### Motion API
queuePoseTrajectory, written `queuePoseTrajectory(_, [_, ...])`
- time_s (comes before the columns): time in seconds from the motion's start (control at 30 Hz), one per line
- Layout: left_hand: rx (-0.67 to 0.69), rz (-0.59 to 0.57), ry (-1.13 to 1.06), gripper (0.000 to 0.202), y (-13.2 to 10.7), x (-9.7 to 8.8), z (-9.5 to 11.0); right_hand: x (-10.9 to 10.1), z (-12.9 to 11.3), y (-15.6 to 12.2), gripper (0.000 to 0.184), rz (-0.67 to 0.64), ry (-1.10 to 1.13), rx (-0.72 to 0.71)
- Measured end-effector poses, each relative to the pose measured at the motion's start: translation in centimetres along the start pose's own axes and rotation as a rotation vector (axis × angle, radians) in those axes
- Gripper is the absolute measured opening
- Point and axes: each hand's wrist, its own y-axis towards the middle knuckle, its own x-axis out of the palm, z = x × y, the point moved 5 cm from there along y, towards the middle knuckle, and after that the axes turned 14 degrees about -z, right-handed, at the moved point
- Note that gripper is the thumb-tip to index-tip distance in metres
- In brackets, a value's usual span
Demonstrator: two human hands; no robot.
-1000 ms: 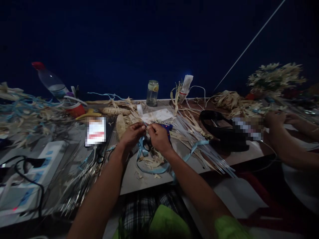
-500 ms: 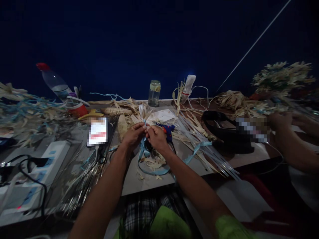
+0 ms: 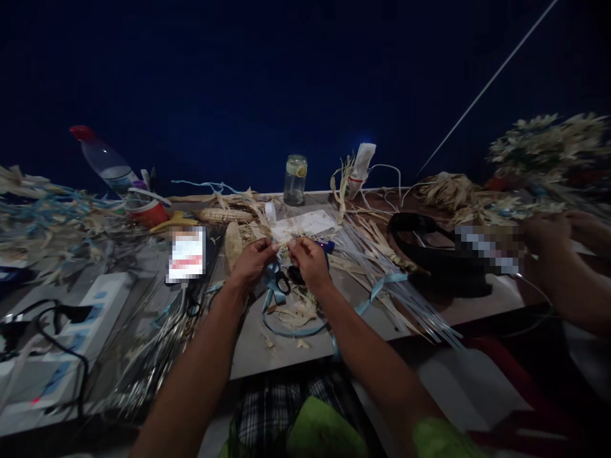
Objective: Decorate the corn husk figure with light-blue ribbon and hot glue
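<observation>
My left hand [image 3: 258,259] is closed in a pinch, with light blue ribbon [image 3: 275,289] at its fingertips and hanging down below. A short gap to the right, my right hand [image 3: 308,259] also pinches; whatever is between its fingertips is too small to make out. Black-handled scissors [image 3: 283,284] lie under the hands, beside scraps of dried corn husk [image 3: 296,313]. Just behind my right hand shows part of a blue glue gun [image 3: 327,246] with a small red light. A dried corn cob [image 3: 233,247] lies left of my left hand.
Clear thin rods [image 3: 405,296] lie to the right, near a black strap-like object [image 3: 429,254]. Behind stand a glass jar [image 3: 294,181] and a tilted bottle [image 3: 107,162]. Leftward are a lit phone [image 3: 186,254], metal wires [image 3: 160,356] and a power strip [image 3: 90,318]. Another person's hands [image 3: 548,238] are far right.
My hands have moved slightly apart, with the fingertips now separated. The pale husk piece that stood above them no longer shows upright there. The view has shifted slightly.
</observation>
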Motion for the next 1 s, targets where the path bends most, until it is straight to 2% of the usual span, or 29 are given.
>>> queuePoseTrajectory(0.23, [-0.053, -0.029, 0.180, 0.032, -0.4, 0.7, 0.7, 0.2, -0.3, -0.1, 0.025, 0.011, -0.048, 0.034])
queuePoseTrajectory(0.47, [0.007, -0.067, 0.291, 0.035, -0.4, 1.7, 1.1, 0.2, 0.1, 0.4, 0.023, -0.062, -0.005, 0.006])
queuePoseTrajectory(0.67, [0.022, -0.053, 0.342, 0.036, -0.4, 1.8, 1.1, -0.1, 0.9, 0.7, 0.023, -0.055, -0.052, 0.029])
queuePoseTrajectory(0.87, [0.032, -0.036, 0.475, 0.027, -0.3, 1.6, 1.0, -0.4, 1.4, 0.8, 0.027, -0.022, -0.180, 0.081])
queuePoseTrajectory(1.0, [0.069, 0.000, 0.493, 0.023, -0.3, 1.6, 1.3, -0.7, 1.1, 0.8, 0.027, -0.017, -0.135, 0.085])
